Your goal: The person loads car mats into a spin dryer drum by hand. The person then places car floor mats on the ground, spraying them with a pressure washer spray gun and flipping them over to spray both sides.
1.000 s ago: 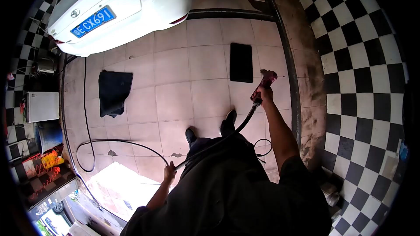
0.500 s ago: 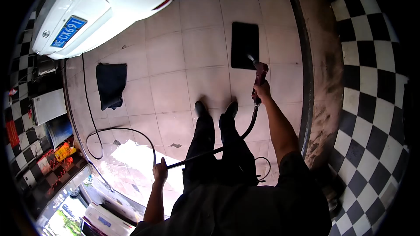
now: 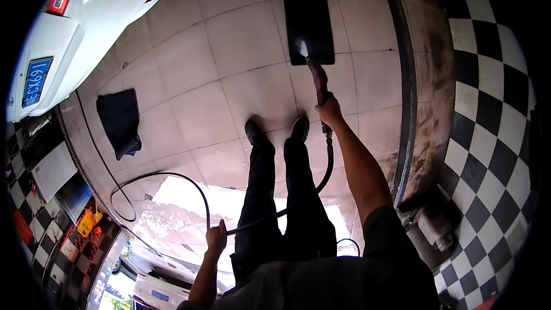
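My right hand (image 3: 330, 109) is closed around the grip of a dark red spray gun (image 3: 318, 80), which points away from me. A whitish spray (image 3: 302, 49) leaves its nozzle over the near part of a black rectangular floor mat (image 3: 310, 20) lying flat on the tiles. From the gun's rear a black hose (image 3: 255, 225) curves down and crosses in front of my legs. Low on the left, my left hand (image 3: 216, 237) is wrapped round that hose. A second dark mat (image 3: 119, 119), partly folded, lies on the floor to the left.
A white car (image 3: 86, 40) stands at the upper left. Looped hose (image 3: 123, 186) lies on the floor near the left wall. A dark channel (image 3: 404, 80) runs along the right side, before a checkered wall (image 3: 488, 115). A motor-like machine (image 3: 434, 229) sits at lower right.
The gun and its spray have swung left across the near part of the mat. The spray looks wider. My view has shifted, while my left hand keeps its grip on the hose.
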Action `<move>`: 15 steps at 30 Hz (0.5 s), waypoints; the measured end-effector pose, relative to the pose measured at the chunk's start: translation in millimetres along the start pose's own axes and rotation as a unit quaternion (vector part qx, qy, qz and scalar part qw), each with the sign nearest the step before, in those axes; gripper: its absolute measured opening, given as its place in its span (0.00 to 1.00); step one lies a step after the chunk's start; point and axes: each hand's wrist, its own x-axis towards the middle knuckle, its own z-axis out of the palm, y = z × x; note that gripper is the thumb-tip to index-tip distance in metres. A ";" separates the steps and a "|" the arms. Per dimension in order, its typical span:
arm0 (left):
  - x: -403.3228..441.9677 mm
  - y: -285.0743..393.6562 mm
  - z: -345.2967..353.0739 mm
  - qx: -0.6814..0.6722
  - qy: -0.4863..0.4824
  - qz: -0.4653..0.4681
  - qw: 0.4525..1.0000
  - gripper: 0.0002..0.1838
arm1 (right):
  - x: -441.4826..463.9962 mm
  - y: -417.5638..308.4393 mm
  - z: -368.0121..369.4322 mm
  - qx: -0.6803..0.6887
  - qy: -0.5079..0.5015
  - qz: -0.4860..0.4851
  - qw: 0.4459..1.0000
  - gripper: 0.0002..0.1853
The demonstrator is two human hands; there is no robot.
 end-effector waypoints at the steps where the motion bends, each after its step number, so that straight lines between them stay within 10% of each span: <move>1: 2.6 1.1 -0.8 0.001 -0.002 0.001 1.000 0.33 | 2.7 2.9 2.7 -0.001 0.001 0.003 1.000 0.20; 15: 12.3 17.7 -18.2 0.004 -0.004 0.033 0.999 0.36 | 8.8 73.1 -15.2 0.068 0.075 0.083 0.991 0.14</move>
